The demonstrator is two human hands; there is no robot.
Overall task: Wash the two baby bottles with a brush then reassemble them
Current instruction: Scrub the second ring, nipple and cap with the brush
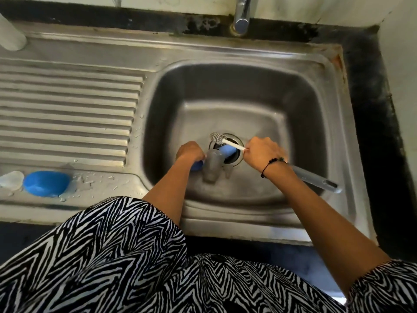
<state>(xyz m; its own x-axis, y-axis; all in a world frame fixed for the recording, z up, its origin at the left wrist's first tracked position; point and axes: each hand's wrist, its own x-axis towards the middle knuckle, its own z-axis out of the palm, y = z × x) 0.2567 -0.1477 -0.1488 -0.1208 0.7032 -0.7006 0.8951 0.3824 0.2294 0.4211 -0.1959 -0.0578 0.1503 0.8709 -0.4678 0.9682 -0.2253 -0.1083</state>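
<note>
Nearest us hangs our zebra-striped garment, and beyond it both forearms reach into the steel sink. Our left hand curls around a baby bottle, a greyish clear body with blue parts at either end, held low over the drain, probably so drips fall straight down. Our right hand pinches the white stem of a bottle brush close to its bristle head, which sits just past the bottle's blue end; the grey handle sticks out behind the wrist. That short grip likely gives finer control for scrubbing. Off to the left, on the drainboard's near edge, lie a blue bottle piece and a clear part, seemingly awaiting their turn. Farthest back stands the tap; whether it runs, we cannot tell.
</note>
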